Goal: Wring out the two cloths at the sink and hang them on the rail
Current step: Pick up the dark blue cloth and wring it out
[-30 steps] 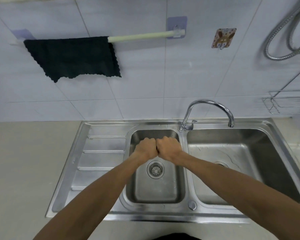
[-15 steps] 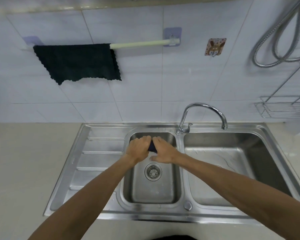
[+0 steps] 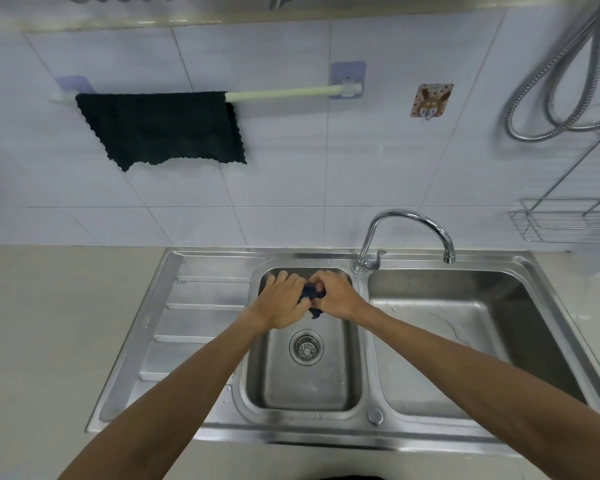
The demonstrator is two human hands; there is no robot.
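Observation:
A dark green cloth [image 3: 163, 128] hangs over the left half of the pale rail [image 3: 281, 92] on the tiled wall. Over the small left basin of the steel sink [image 3: 305, 386], my left hand [image 3: 283, 303] and my right hand [image 3: 336, 294] hold a bunched dark blue cloth [image 3: 311, 295] between them. Only a small dark patch of it shows between the fingers, with a corner hanging down. The rest of it is hidden inside my hands.
A curved tap [image 3: 406, 230] stands behind the divider, its spout over the large right basin [image 3: 465, 334]. A ribbed draining board [image 3: 194, 317] lies to the left. A wire rack [image 3: 568, 220] and a metal shower hose [image 3: 551, 91] are on the right wall, near a rabbit hook [image 3: 430, 102].
My two fists were pressed together with no cloth showing; now they have loosened and shifted towards the basin's back, and the blue cloth shows between them. The view has tilted up.

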